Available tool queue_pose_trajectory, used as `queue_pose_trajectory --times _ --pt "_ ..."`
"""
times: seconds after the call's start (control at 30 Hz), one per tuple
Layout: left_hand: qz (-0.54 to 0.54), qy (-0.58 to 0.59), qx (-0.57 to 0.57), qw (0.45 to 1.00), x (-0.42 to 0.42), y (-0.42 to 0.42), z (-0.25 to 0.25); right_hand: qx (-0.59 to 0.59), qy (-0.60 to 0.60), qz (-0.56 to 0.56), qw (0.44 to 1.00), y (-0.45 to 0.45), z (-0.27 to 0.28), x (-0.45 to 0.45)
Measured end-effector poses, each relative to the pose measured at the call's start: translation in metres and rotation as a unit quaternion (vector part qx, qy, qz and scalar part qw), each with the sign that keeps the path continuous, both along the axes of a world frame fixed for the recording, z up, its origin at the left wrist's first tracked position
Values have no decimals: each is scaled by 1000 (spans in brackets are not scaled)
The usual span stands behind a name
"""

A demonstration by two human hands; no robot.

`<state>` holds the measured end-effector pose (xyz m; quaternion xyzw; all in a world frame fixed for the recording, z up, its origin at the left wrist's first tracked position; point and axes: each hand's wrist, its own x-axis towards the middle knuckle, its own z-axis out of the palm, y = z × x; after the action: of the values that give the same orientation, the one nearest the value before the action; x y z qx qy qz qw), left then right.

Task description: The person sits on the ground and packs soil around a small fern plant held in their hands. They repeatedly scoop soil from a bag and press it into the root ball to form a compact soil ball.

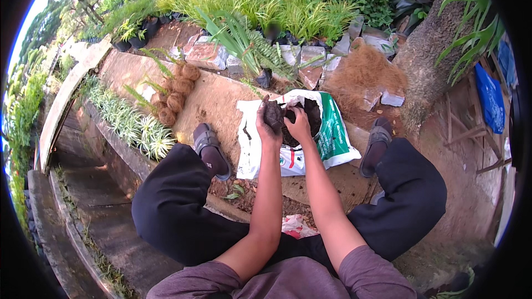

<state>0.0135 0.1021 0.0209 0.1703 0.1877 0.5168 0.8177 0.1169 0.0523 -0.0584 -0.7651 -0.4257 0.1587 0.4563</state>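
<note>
A dark clump of soil (273,115) rests in my left hand (264,128), whose fingers curl around its side. A small fern frond (252,87) rises just beyond the clump and seems to grow from it. My right hand (299,124) is at the clump's right side, over the torn opening of a white and green plastic sack (338,128). Its fingertips are partly hidden, so whether they pinch any soil is unclear. Loose dark potting soil (311,116) fills the sack's opening. The sack lies flat on the ground between my feet and bears printed writing.
Several fibre-wrapped balls with fern fronds (176,87) sit at the left on the concrete slab (216,95). A heap of brown coconut fibre (365,70) lies by the tree trunk (432,45). Potted spider plants (133,120) line the left edge. A strap-leaved plant (232,41) stands ahead.
</note>
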Motion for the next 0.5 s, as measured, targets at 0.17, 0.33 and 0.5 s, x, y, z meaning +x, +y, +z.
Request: queue_pose_trajectory --times 0.17,0.33,0.5 --pt "24 -7 -53 998 -2 -5 9 -109 -72 40 991 6 -18 7" --pt "57 21 -66 996 -20 8 6 -108 -121 77 984 11 -22 -12" --pt "70 3 -68 995 -32 16 4 -101 -139 85 981 21 -25 -15"
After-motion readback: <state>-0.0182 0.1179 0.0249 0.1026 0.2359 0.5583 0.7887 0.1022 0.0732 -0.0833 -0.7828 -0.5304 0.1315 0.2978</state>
